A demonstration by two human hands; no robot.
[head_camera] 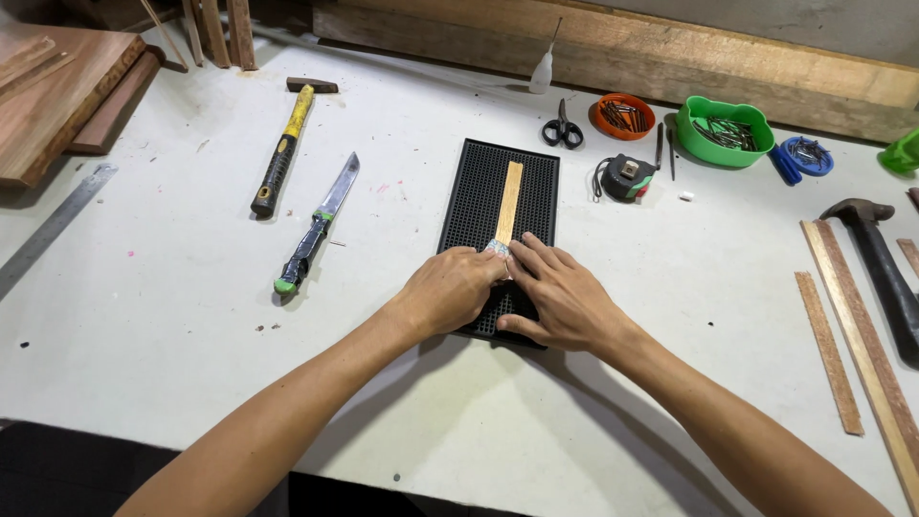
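A thin wooden strip [510, 199] lies lengthwise on a black ribbed mat [479, 191] in the middle of the white table. Its near end is wrapped in a small patterned piece [497, 247], maybe tape or sandpaper. My left hand [448, 290] rests on the mat with its fingers curled against that wrapped end. My right hand [562, 295] lies beside it, fingertips pressing on the same end. Both hands touch the strip's near end; the part beneath them is hidden.
A yellow-handled hammer [283, 148] and a knife [318, 226] lie to the left. Scissors [563, 127], a tape measure [627, 176], and orange [623, 116], green [725, 130] and blue [806, 155] bowls of nails sit behind. Wooden slats [852, 325] and another hammer [885, 268] lie right.
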